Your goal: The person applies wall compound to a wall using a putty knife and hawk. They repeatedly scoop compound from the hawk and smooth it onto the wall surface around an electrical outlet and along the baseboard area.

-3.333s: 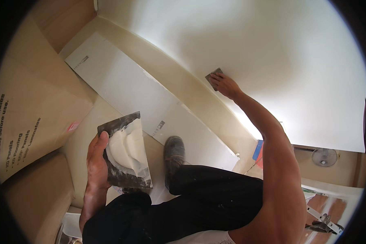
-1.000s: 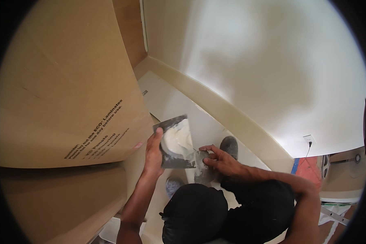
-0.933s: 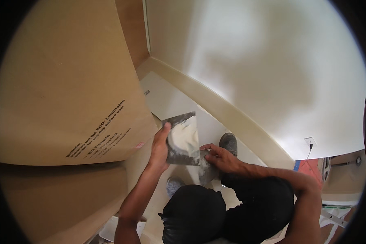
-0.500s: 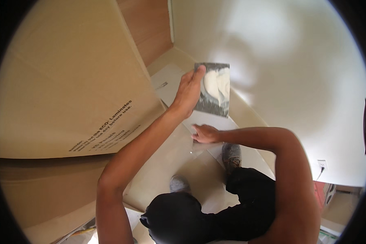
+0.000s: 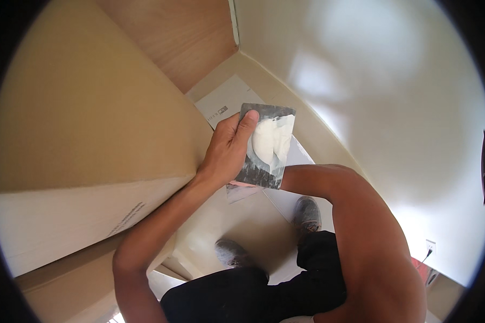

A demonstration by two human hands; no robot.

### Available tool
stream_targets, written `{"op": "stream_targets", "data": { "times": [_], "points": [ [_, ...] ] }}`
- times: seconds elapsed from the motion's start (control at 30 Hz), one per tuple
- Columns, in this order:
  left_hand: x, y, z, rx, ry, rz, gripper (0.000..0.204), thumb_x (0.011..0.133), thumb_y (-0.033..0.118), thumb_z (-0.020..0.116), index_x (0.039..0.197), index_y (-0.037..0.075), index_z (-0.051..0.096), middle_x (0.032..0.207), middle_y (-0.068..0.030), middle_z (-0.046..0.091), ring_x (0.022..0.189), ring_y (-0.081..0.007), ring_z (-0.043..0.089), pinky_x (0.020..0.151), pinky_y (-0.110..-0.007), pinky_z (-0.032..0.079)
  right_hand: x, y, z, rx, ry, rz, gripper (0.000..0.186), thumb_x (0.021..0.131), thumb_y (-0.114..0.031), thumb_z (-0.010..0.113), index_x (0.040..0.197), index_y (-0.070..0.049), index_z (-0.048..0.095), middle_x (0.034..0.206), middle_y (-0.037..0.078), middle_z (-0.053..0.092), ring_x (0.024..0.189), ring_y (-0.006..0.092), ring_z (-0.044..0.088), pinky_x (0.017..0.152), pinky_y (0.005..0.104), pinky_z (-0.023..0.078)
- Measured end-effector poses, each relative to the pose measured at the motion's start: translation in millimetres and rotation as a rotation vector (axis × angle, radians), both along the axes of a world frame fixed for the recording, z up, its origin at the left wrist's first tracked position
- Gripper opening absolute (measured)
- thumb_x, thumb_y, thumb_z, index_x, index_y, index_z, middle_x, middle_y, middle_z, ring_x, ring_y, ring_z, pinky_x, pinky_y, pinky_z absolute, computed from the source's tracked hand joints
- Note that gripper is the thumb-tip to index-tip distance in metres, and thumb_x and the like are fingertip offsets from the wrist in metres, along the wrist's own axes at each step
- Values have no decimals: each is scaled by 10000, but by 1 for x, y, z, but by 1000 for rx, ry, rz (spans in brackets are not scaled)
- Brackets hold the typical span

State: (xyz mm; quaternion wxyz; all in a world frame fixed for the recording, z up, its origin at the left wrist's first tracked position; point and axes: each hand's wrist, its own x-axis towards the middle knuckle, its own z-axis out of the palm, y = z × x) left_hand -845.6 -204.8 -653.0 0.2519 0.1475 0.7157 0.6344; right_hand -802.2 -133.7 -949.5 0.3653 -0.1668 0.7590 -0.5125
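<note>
My left hand (image 5: 229,148) grips a dark, flat plate (image 5: 277,112) by its left edge, the thumb lying on top. A thick mound of white putty (image 5: 264,141) sits on it, with a ridge down the middle. Behind the plate, my right forearm (image 5: 320,180) reaches in from the right, and the plate hides the right hand. Just below the plate's lower edge shows part of a wide, thin scraper (image 5: 241,194) with a pinkish strip along its top; it sits where the right hand's fingers are hidden.
A large cardboard box (image 5: 91,107) fills the left side. A pale wall (image 5: 382,107) rises on the right, with a plugged-in outlet (image 5: 430,247). A wooden panel (image 5: 183,37) stands at the back. A printed white board (image 5: 226,99) lies on the floor near my shoes (image 5: 307,212).
The plate with putty has come nearer and slightly left, now covering my right hand. My right hand has moved left beneath it. The view has shifted, with the box looming closer.
</note>
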Motion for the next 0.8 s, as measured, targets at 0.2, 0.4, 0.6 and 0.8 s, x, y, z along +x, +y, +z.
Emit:
{"op": "stream_targets", "data": {
  "times": [0.2, 0.4, 0.6, 0.8],
  "points": [
    [-9, 6, 15, 27, 58, -27, 479, 1033, 423, 436, 1100, -11, 629, 967, -43, 657, 902, -95, 574, 823, -260, 464, -26, 16, 47, -53, 146, -12, 729, 878, -467, 653, 1420, -58, 389, 1263, 152, 552, 1141, 307, 566, 979, 428, 457],
    [1, 7, 44, 70, -51, 44, 488, 1023, 419, 446, 1113, -23, 632, 999, -82, 670, 894, -124, 607, 820, -280, 486, -45, 17, 82, -193, 381, -23, 705, 874, -460, 655, 1411, -78, 406, 1309, 139, 535, 1180, 288, 544, 989, 421, 453],
    [2, 8, 58, 77, -95, 209, 469, 1006, 401, 475, 1138, -24, 626, 1026, -101, 672, 922, -140, 631, 809, -295, 508, -54, 15, 88, -294, 501, -24, 681, 870, -454, 657, 1401, -99, 424, 1356, 126, 519, 1219, 268, 523, 999, 413, 449],
    [8, -4, 23, 118, -160, 148, 488, 990, 431, 506, 1147, -14, 631, 1068, -88, 674, 953, -141, 629, 853, -296, 494, -35, 18, 75, -504, 320, -142, 617, 882, -436, 639, 1378, -116, 458, 1396, 106, 504, 1253, 237, 502, 1012, 400, 441]
  ]
}}
